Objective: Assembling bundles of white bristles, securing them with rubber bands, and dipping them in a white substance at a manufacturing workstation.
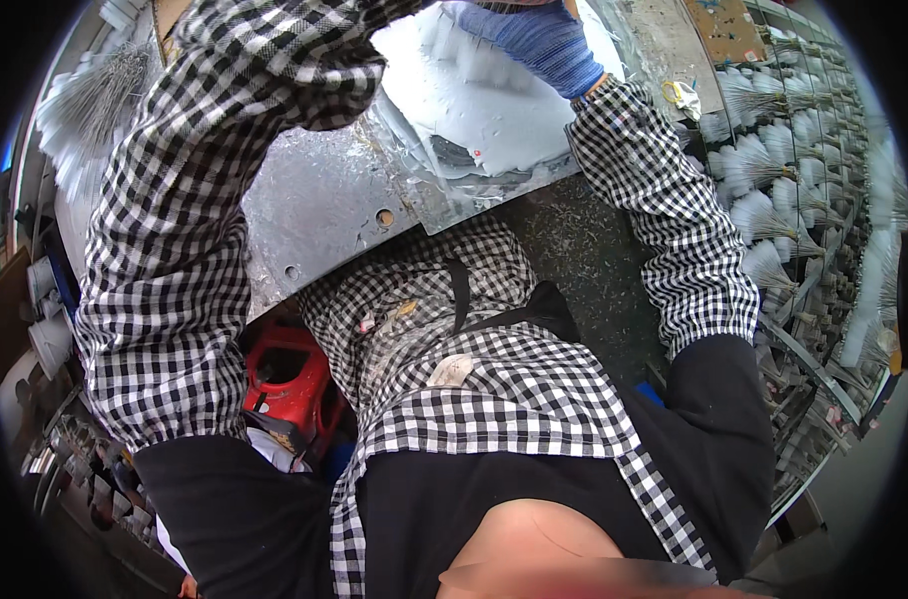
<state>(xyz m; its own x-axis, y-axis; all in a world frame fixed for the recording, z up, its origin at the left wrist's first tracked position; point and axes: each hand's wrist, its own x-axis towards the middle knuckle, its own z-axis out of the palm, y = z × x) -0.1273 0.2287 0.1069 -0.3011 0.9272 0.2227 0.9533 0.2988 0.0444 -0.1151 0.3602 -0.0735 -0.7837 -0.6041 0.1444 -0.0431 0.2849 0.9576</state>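
My right hand (544,45), in a blue knitted glove, is at the top edge above a smooth white layer (504,110). The picture's edge cuts off its fingers, so what they hold, if anything, does not show. My left arm, in a black-and-white checked sleeve (175,200), bends up and inward past the top edge. The left hand lies out of the picture. Under the white layer is a grey metal plate (324,190) with two round holes near its front edge. White smears and a small dark patch (452,153) mark the layer's near side.
Racks of thin-stemmed bundles with whitish tips (758,160) line the right side. A similar bundle (90,115) stands at the upper left. A red plastic stool (319,374) is below the plate. A crumpled white scrap (685,98) lies at the right.
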